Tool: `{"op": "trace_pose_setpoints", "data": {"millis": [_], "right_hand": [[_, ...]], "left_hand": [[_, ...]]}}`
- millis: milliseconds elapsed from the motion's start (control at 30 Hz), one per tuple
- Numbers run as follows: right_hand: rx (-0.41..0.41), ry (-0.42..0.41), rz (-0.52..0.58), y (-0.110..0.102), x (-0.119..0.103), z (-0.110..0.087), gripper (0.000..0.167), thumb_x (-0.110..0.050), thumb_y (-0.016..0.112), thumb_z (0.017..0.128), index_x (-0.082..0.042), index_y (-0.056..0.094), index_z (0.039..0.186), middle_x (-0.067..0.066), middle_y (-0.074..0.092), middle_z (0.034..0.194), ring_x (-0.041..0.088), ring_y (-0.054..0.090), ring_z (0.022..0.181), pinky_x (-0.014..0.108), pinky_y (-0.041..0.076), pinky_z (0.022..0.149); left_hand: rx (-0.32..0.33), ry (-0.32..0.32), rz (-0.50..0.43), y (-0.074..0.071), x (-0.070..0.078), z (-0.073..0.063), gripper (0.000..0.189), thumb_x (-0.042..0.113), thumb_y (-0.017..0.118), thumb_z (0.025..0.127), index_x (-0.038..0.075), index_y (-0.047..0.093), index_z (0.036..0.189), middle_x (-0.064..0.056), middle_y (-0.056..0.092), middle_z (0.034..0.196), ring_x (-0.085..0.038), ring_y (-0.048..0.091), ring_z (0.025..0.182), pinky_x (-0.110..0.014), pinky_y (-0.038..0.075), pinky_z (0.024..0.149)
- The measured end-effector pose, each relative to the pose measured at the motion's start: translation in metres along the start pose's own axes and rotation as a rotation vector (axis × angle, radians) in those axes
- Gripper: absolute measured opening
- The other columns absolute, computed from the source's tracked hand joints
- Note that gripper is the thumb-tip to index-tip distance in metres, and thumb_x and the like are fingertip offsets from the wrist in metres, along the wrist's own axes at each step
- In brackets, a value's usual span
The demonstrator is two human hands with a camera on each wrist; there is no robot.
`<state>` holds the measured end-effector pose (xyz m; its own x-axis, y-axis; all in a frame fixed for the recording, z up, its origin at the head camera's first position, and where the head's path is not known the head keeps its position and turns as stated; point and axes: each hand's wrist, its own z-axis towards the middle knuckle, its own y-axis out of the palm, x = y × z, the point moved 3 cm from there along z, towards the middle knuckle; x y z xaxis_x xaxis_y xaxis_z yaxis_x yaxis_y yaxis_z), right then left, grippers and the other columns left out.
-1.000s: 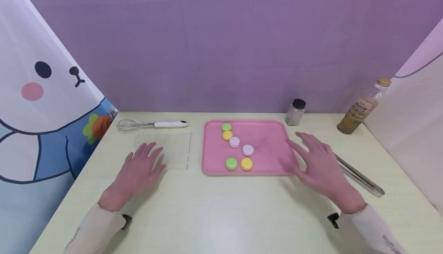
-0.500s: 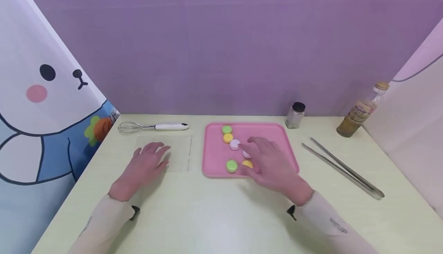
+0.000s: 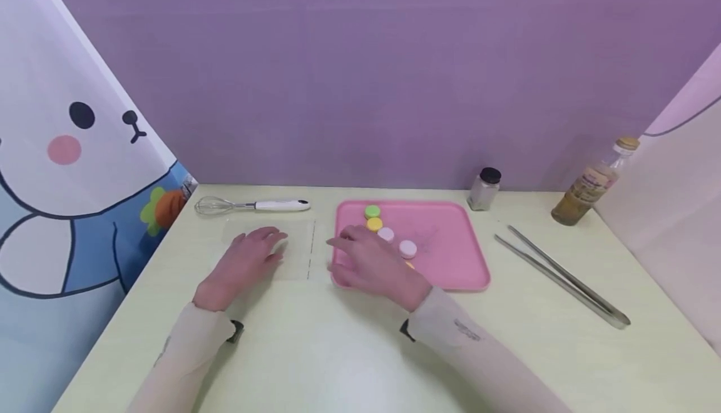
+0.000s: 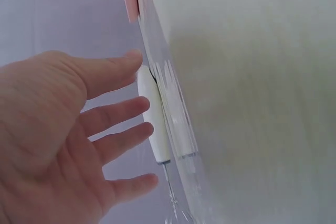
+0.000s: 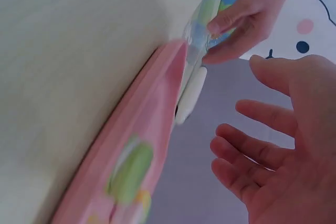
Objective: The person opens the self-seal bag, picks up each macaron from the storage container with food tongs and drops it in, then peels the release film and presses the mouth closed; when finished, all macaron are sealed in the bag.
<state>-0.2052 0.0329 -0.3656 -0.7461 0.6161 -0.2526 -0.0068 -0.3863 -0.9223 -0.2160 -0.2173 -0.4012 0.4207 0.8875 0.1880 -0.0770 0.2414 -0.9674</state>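
A pink tray (image 3: 453, 253) holds several macaron-like round sweets: a green macaron (image 3: 372, 211), a yellow macaron (image 3: 374, 224) and two lilac ones, the nearer lilac macaron (image 3: 408, 249) showing fully. My right hand (image 3: 374, 266) hovers over the tray's left part, fingers spread and pointing left, nothing in its grasp. It hides the front green macaron and most of the front yellow one in the head view. Over a clear, flat rectangular plastic container (image 3: 295, 253) my left hand (image 3: 242, 266) hangs with loosely spread fingers, holding nothing.
Behind the clear container lies a whisk with a white handle (image 3: 281, 205). Metal tongs (image 3: 569, 285) lie right of the tray. At the back right stand a black-capped glass jar (image 3: 484, 191) and a corked bottle (image 3: 588, 188). A purple cloth (image 3: 360, 87) hangs behind the table.
My right hand has swept left from beside the tongs, across the tray to its left edge, uncovering the tongs. The left hand has shifted slightly right.
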Motion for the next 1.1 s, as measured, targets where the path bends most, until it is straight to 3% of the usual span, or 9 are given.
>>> {"op": "trace_pose_setpoints", "data": {"millis": [167, 467, 733, 933, 1100], "right_hand": [[-0.052, 0.050, 0.025, 0.016, -0.004, 0.027, 0.045, -0.037, 0.073, 0.095, -0.008, 0.068, 0.129, 0.005, 0.069, 0.119, 0.018, 0.059, 0.114, 0.030, 0.049, 0.099], [-0.108, 0.234, 0.203, 0.038, 0.001, 0.052, 0.046, -0.024, 0.078, 0.092, -0.007, 0.065, 0.133, 0.006, 0.064, 0.127, 0.019, 0.061, 0.112, 0.025, 0.051, 0.096], [-0.157, 0.315, 0.169, 0.051, 0.005, 0.061, 0.052, -0.024, 0.081, 0.089, -0.007, 0.064, 0.135, 0.006, 0.062, 0.133, 0.022, 0.056, 0.125, 0.031, 0.046, 0.106], [-0.145, 0.321, 0.235, 0.060, 0.004, 0.068, 0.052, -0.016, 0.083, 0.087, -0.002, 0.064, 0.133, 0.008, 0.065, 0.128, 0.021, 0.060, 0.118, 0.028, 0.048, 0.103], [-0.144, 0.346, 0.265, 0.067, 0.004, 0.076, 0.042, -0.012, 0.087, 0.081, -0.001, 0.071, 0.119, 0.006, 0.069, 0.110, 0.016, 0.062, 0.100, 0.025, 0.052, 0.094]], "left_hand": [[-0.032, -0.024, -0.013, -0.003, -0.007, 0.002, 0.040, 0.010, 0.070, 0.096, -0.002, 0.061, 0.133, -0.024, 0.058, 0.135, -0.042, 0.051, 0.129, -0.071, 0.040, 0.100], [-0.089, -0.015, -0.128, 0.006, -0.012, 0.009, 0.044, 0.013, 0.070, 0.096, -0.006, 0.057, 0.134, -0.029, 0.054, 0.139, -0.046, 0.049, 0.129, -0.070, 0.039, 0.101], [-0.163, -0.049, -0.164, 0.014, -0.016, 0.011, 0.049, 0.012, 0.069, 0.097, -0.007, 0.053, 0.139, -0.030, 0.048, 0.144, -0.047, 0.046, 0.133, -0.065, 0.035, 0.109], [-0.178, -0.054, -0.181, 0.013, -0.018, 0.011, 0.048, 0.010, 0.068, 0.097, -0.011, 0.053, 0.138, -0.031, 0.046, 0.147, -0.047, 0.044, 0.135, -0.056, 0.037, 0.112], [-0.159, -0.048, -0.215, 0.008, -0.020, 0.009, 0.047, 0.010, 0.069, 0.097, -0.013, 0.054, 0.136, -0.032, 0.046, 0.146, -0.048, 0.043, 0.135, -0.057, 0.036, 0.112]]}}
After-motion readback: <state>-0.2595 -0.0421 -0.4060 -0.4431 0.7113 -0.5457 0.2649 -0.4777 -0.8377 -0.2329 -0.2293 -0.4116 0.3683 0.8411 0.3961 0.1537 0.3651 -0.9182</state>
